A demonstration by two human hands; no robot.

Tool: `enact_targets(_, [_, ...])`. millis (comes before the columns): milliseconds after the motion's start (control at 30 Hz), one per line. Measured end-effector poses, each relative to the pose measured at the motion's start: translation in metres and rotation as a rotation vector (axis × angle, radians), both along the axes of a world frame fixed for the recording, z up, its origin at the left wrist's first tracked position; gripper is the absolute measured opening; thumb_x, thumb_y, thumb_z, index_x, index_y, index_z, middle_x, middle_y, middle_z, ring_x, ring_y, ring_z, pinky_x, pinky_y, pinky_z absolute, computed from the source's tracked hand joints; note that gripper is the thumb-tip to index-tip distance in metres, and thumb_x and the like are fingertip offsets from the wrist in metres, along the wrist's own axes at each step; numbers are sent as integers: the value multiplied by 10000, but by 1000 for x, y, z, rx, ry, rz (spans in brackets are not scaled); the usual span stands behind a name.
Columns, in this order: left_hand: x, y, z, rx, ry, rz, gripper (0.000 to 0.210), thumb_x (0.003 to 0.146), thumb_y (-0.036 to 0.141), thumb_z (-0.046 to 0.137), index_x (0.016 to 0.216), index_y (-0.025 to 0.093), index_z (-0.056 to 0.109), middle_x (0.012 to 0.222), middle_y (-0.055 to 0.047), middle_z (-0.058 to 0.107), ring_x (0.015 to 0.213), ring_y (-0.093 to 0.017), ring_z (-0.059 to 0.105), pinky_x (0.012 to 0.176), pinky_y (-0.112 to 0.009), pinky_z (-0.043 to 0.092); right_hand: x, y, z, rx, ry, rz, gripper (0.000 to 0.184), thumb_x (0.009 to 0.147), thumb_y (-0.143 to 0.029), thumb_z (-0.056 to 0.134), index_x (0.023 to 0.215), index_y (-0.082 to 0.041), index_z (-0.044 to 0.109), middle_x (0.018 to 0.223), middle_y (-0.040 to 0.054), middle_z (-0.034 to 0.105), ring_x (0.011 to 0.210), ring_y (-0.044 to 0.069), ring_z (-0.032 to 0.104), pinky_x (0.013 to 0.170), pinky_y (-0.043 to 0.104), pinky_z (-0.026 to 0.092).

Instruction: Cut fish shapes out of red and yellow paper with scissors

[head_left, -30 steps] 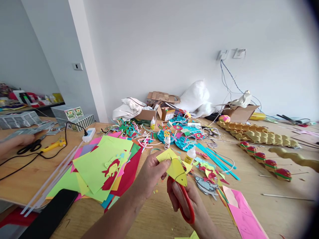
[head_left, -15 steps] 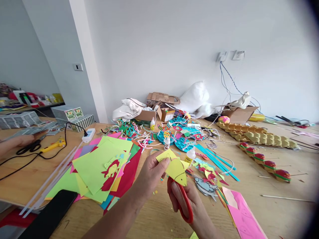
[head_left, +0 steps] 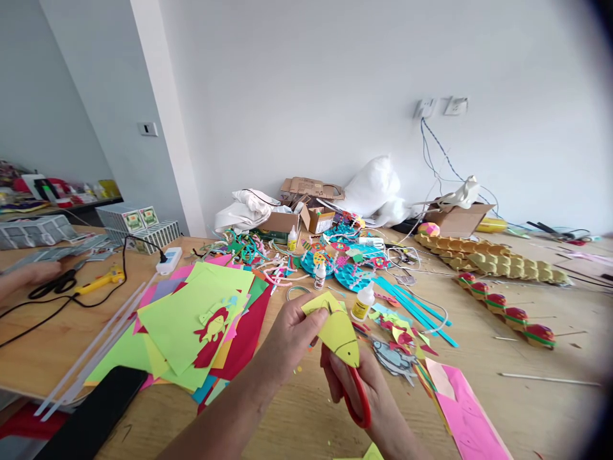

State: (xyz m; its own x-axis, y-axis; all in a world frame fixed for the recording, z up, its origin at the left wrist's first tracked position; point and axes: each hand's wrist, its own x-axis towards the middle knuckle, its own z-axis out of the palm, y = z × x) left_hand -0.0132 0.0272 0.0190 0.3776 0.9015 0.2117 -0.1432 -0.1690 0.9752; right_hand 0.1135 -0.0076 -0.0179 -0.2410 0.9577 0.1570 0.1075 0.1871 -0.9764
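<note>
My left hand pinches a yellow paper fish between thumb and fingers. The fish has a drawn eye and a curved gill line, and its head points down toward the right. Below it, my right hand grips red-handled scissors by the loops; the blades are hidden behind the paper. A glue bottle stands just beyond the fish. Another bit of yellow paper shows at the bottom edge, beneath my right hand.
Coloured paper sheets lie stacked at left, near a black phone. To the right are a grey paper fish, pink paper and an egg-carton caterpillar. Another person's hand rests by black scissors at far left.
The yellow flap that stuck out at the fish's right side is gone, leaving a smooth curved edge. My hands stay in nearly the same place.
</note>
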Motion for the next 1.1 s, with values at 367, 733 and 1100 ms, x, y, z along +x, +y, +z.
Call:
enact_targets(367, [-1,-1,6,-3,-9,-20,163,832,264,428,707,172,478,594,40,402,529,-83,335,488,-205,285,1,-1,-2,-34,-14,-22,505,750,-675,405,590,-198,459,364,-55,382,335,94,337,371,217,292])
enact_targets(733, [-2,0,3,2,-35,-43,176,846,281,423,737,163,497,618,28,414,554,-90,355,514,-220,297,3,0,-5,-10,-50,8,493,789,-650,377,621,-196,467,375,-49,416,338,96,343,374,217,302])
enact_targets(1100, [-1,0,1,-48,-1,-72,169,824,300,449,748,166,518,603,29,444,516,-84,392,477,-207,266,0,-1,2,17,-18,-7,432,805,-564,402,611,-185,476,393,-55,415,380,90,350,429,216,315])
